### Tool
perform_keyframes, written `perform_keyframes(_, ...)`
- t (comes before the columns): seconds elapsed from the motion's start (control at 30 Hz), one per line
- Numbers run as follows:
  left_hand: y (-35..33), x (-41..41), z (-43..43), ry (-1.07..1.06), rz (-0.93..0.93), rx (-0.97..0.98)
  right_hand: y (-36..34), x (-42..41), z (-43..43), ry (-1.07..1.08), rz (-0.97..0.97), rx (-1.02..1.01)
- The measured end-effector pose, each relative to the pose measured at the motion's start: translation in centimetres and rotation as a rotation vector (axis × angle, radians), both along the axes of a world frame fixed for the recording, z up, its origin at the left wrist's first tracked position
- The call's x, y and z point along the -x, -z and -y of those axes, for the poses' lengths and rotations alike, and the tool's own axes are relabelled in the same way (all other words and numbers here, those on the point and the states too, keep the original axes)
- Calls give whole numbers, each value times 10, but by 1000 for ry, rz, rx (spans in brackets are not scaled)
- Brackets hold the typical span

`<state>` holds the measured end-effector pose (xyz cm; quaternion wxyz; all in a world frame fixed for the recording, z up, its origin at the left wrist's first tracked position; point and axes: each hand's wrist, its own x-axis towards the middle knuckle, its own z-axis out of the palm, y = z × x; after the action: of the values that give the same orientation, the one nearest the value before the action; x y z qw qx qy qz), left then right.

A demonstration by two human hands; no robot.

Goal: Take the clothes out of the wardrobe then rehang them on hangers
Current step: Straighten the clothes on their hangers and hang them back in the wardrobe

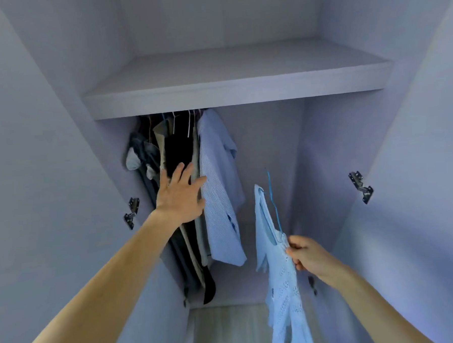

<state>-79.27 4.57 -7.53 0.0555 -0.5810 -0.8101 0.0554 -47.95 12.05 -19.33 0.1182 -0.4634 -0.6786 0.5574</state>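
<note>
The pale blue top (281, 286) hangs in front of the wardrobe's right half, draped on a thin blue hanger (273, 200) whose hook points up and catches on nothing. The right hand (307, 256) pinches the fabric near the shoulder, fingers curled on it. The other clothes are bunched at the left end under the shelf (237, 92): a striped blue shirt (221, 197) outermost, then dark garments (177, 150) packed toward the left wall. The left hand (179, 197) is spread, fingers apart, its fingertips at the edge of the striped shirt and the dark cloth beside it, and it holds nothing. The rail is hidden behind the shelf's front edge. I'd judge this to be the rehanging step — the top is due back on the rail, right of the bunch. That calls for raising the hook under the shelf while the left hand holds the bunch aside.
</note>
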Motion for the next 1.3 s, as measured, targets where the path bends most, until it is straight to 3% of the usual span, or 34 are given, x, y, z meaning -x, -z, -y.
perform_keyframes(0.27, -32, 120, 55, -431, -314, -212, -21, 101, -91, 14, -38, -64)
perform_keyframes(0.6, -1, 154, 76, -329, -678, -215, -83, 218, -196, -38, -111, -251)
perform_keyframes(1.0, 42, 166, 63, -347, -763, -366, -73, 281, -236, -50, 1, -329)
perform_keyframes(1.3, 42, 164, 62, -398, -796, -304, -53, 294, -205, -240, 134, -619)
